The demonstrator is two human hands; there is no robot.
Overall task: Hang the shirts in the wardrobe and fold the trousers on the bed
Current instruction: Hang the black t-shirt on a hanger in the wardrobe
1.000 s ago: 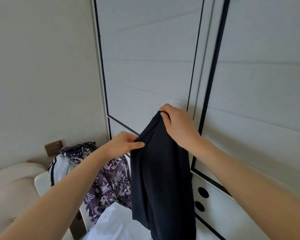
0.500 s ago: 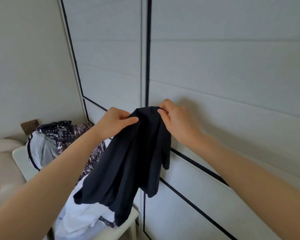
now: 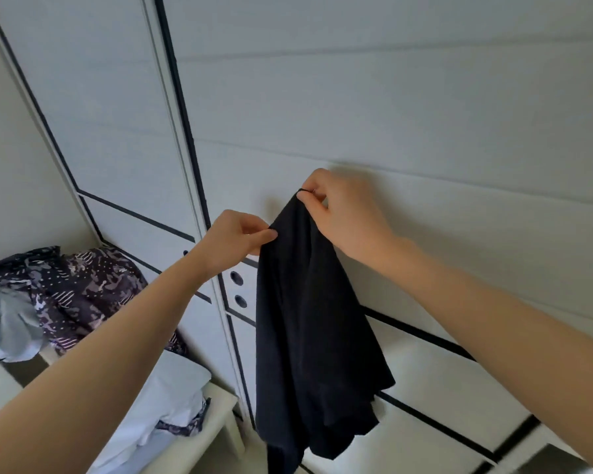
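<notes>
Hanging in loose folds before the closed wardrobe doors (image 3: 425, 114), the black garment (image 3: 308, 319) was held up by its top edge: the right hand (image 3: 339, 213) pinched the highest point between thumb and curled fingers, while the left hand (image 3: 235, 239) pinched the edge just beside it, slightly lower. At lower left, a dark patterned garment (image 3: 83, 285), a pale grey garment (image 3: 4, 323) and a white cloth (image 3: 165, 388) lay heaped on a white seat (image 3: 216, 425).

We face white wardrobe doors (image 3: 391, 97) (black-lined panels); a plain wall (image 3: 4, 172) and a pale seat (image 3: 221, 410) sit left.
</notes>
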